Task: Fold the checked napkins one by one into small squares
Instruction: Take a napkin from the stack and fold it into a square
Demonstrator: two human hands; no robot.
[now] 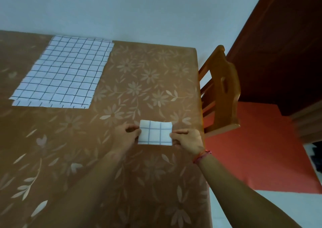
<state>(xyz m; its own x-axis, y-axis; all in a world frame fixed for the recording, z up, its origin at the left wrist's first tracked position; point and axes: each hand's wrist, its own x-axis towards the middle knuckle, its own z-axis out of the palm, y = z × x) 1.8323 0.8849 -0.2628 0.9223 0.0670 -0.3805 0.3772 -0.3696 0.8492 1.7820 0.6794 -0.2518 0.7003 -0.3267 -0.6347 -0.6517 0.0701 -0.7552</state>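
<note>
Checked cloth lies flat at the far left of the tabletop (139, 184): a stack (64, 72) of at least two napkins, not yet folded. Nearer, the left hand (125, 137) pinches the left edge of the folded square (155, 132), and the right hand (188, 140) pinches its right edge. The square is close to the tabletop's right side. To finish well, I judge, align the layered edges, press the creases flat, and release it clear of the drop by the chair (219, 92).
</note>
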